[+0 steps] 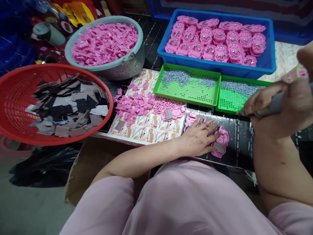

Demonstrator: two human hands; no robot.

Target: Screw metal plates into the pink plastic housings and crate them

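Observation:
My left hand [199, 138] lies with its fingers spread over pink plastic casings on the black board; one casing [221, 142] with a grey plate shows at its right. My right hand [281, 101] is wrapped round a grey tool [275, 103], blurred, whose tip points down at the near edge of the right green tray [231, 106]. Another pink casing [178, 112] with a grey square on it rests left of the board, beside small pink parts [137, 104]. Small metal screws [176, 77] fill part of the left green tray [188, 95].
A blue bin [220, 67] of stacked pink casings stands at the back. To the left are a red basket [14, 107] of grey and black plates and a pale basket [117, 70] of pink parts. A hand [306, 57] shows at the right edge.

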